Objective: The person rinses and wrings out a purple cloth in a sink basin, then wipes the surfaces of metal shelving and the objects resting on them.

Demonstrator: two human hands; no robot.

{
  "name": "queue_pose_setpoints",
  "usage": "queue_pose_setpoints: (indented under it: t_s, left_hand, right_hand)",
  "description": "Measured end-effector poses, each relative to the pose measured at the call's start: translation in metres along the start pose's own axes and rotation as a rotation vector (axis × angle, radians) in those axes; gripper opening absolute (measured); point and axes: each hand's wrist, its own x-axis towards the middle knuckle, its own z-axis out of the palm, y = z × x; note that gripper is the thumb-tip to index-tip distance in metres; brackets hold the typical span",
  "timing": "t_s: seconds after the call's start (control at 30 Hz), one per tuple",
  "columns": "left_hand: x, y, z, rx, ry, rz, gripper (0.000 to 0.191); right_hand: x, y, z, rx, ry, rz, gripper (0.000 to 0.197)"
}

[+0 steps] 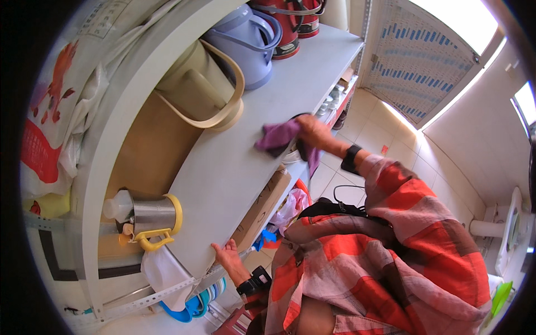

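A purple cloth (278, 136) lies partly on the grey shelf board (222, 167), gripped by my right hand (310, 130) at the board's front edge; part of it hangs over that edge. Lower down, my left hand (228, 254) rests at the front edge near the shelf's corner, its fingers apart and nothing seen in it. Behind the cloth stand a beige thermos jug (197, 88) and a blue thermos jug (243, 46). A steel jug with a yellow handle (155, 213) sits on the board nearer my left hand.
Red kettles (287, 29) stand at the board's far end. Below are a cardboard box (259, 209) and plastic bags (293, 205). A perforated metal post (364, 37) rises at the far corner, with a door (414, 63) beyond. Blue hangers or dishes (188, 307) are beneath the near end.
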Motion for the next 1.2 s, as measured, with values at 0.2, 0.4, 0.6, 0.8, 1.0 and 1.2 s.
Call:
queue_pose_setpoints:
  t_s: [0.2, 0.4, 0.6, 0.8, 1.0, 1.2]
  left_hand:
    - [0.012, -0.003, -0.002, -0.032, -0.059, -0.032, 0.050]
    - [0.008, -0.004, 0.002, -0.018, 0.008, -0.003, 0.050]
    - [-0.001, -0.006, 0.017, -0.025, 0.053, 0.043, 0.049]
    - [0.006, -0.008, 0.004, -0.024, 0.031, 0.003, 0.049]
    - [0.011, -0.010, 0.006, -0.030, -0.021, 0.008, 0.051]
    - [0.011, -0.010, 0.000, -0.042, 0.074, 0.038, 0.052]
  right_hand:
    - [0.050, 0.074, -0.038, -0.155, 0.205, 0.041, 0.023]
    - [0.032, 0.029, -0.013, -0.171, 0.101, 0.092, 0.028]
    - [-0.020, -0.044, 0.028, -0.014, -0.006, -0.118, 0.031]
    - [-0.018, -0.039, 0.021, 0.040, -0.043, -0.122, 0.033]
    - [0.040, 0.016, -0.040, 0.126, 0.027, 0.067, 0.028]
    - [0.093, -0.021, -0.076, 0.107, 0.154, -0.024, 0.041]
